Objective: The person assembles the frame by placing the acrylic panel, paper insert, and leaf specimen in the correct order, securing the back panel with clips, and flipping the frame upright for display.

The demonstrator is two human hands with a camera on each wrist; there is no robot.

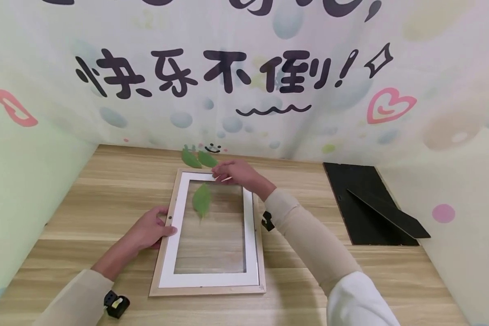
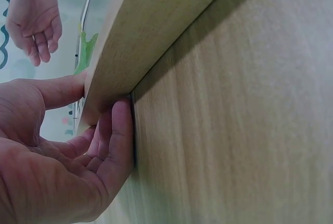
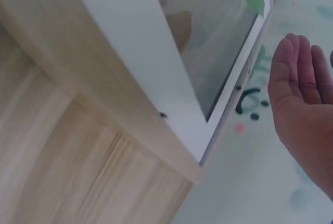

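Note:
A light wooden picture frame [image 1: 208,290] with a white mat and a clear pane lies on the table. One green leaf [image 1: 201,199] is on the pane, upper left, its stem toward the front. My left hand [image 1: 150,229] grips the frame's left side, thumb on the top face, fingers against the outer side by the tabletop, as the left hand [image 2: 67,146] shows in the left wrist view. Over the frame's far edge hovers my right hand [image 1: 237,174], fingers loosely bent and holding nothing. In the right wrist view that hand [image 3: 304,94] is apart from the frame.
Two more green leaves [image 1: 191,159] lie just past the frame's far edge. On the right, a black backing board [image 1: 350,203] has its stand leg [image 1: 387,213] sticking up. Printed cloth walls [image 1: 220,108] enclose the wood-grain table [image 1: 118,181] at the back and sides.

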